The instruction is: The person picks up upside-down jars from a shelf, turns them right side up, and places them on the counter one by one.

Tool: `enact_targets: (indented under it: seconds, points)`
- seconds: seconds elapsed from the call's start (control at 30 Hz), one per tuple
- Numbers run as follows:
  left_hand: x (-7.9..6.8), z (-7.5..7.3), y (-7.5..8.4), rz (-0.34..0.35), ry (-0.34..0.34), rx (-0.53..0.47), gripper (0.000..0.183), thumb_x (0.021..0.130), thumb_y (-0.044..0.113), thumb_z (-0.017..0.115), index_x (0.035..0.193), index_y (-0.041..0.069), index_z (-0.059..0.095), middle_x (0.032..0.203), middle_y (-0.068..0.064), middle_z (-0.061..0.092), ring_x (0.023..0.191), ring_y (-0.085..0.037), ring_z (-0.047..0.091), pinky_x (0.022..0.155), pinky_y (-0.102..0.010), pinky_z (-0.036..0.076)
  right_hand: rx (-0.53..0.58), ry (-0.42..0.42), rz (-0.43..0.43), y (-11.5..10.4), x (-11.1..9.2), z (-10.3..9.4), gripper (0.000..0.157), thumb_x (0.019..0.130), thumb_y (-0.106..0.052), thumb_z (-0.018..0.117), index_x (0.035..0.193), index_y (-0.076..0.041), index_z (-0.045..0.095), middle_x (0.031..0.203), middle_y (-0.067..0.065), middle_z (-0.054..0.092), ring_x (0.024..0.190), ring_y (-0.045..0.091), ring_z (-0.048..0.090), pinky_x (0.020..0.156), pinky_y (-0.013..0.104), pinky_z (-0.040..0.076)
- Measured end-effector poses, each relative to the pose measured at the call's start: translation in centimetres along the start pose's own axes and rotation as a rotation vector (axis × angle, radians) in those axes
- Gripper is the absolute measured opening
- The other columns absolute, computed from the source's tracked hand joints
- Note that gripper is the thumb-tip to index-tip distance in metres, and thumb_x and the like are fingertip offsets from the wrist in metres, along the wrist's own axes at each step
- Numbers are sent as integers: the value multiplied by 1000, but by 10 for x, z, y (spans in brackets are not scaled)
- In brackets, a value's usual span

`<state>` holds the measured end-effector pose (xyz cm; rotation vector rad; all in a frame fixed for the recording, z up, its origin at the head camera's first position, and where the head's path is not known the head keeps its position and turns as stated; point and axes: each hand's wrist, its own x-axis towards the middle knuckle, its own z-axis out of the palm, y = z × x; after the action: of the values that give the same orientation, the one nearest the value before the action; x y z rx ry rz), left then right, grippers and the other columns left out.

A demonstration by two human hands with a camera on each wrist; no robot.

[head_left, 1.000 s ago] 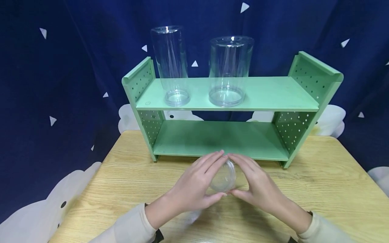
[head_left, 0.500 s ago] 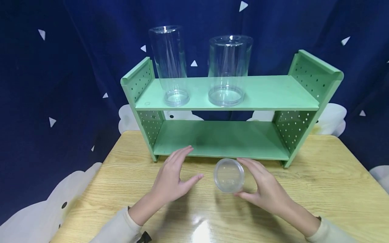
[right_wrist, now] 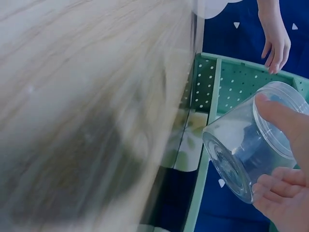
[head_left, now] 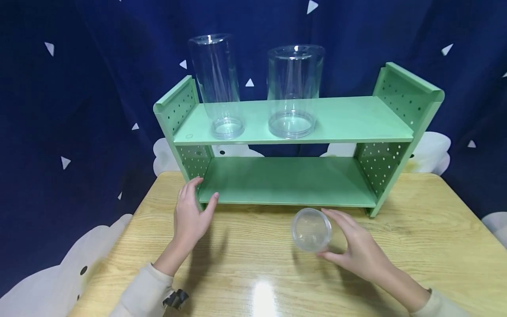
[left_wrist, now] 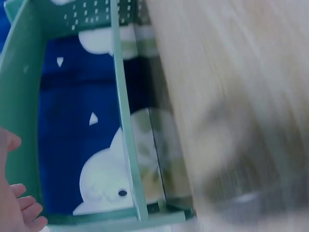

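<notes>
My right hand (head_left: pixel 358 246) grips a small clear jar (head_left: pixel 311 230) above the table, thumb on one side and fingers on the other. The jar is tilted, with one round end facing the head camera. In the right wrist view the thumb lies near the rim of the jar (right_wrist: pixel 241 130), and its base points the other way. Nothing is in my left hand (head_left: pixel 192 218); its thumb and fingers are spread in front of the left end of the green shelf (head_left: pixel 285 180). Part of that hand (left_wrist: pixel 19 208) shows at the edge of the left wrist view.
Two larger clear jars, a tall narrow one (head_left: pixel 219 88) and a wide one (head_left: pixel 295 83), stand on the upper board (head_left: pixel 356 119). The shelf stands at the back of a wooden table (head_left: pixel 233 264). Behind hangs a dark blue curtain (head_left: pixel 99 66).
My left hand has come off the small jar and moved left towards the shelf's end. The right hand keeps hold of the jar and has shifted slightly right, turning its round end towards the head camera.
</notes>
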<state>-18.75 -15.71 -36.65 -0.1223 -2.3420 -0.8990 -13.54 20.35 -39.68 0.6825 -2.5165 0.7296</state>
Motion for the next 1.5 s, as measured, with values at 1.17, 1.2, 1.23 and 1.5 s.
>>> enact_targets:
  seconds: [1.17, 1.2, 1.23, 1.5]
  points:
    - [74, -19, -39, -133, 217, -106, 26, 90, 9, 56, 107, -10, 61, 96, -28, 68, 90, -36, 70, 83, -40, 61, 0, 22, 119, 40, -38, 4, 92, 50, -36, 93, 128, -3, 56, 119, 15, 66, 104, 33, 62, 88, 31, 57]
    - [74, -18, -39, -116, 218, -88, 24, 90, 8, 57, 106, -10, 61, 95, -28, 69, 88, -36, 71, 82, -40, 61, 17, 18, 129, 42, -39, 4, 91, 51, -36, 93, 127, -1, 57, 119, 16, 66, 104, 35, 63, 88, 20, 55]
    - [75, -18, -40, -98, 219, -69, 23, 90, 7, 57, 104, -11, 61, 93, -28, 69, 87, -37, 71, 81, -41, 61, 41, 10, 142, 43, -39, 4, 90, 52, -35, 92, 126, 1, 56, 118, 18, 66, 104, 37, 63, 88, 9, 51]
    - [79, -12, -38, -44, 233, -39, 19, 87, 3, 57, 98, -11, 62, 86, -28, 69, 80, -37, 71, 76, -43, 62, 197, -80, 310, 58, -48, 0, 86, 62, -28, 89, 132, 4, 50, 122, 29, 62, 107, 32, 67, 83, -9, 36]
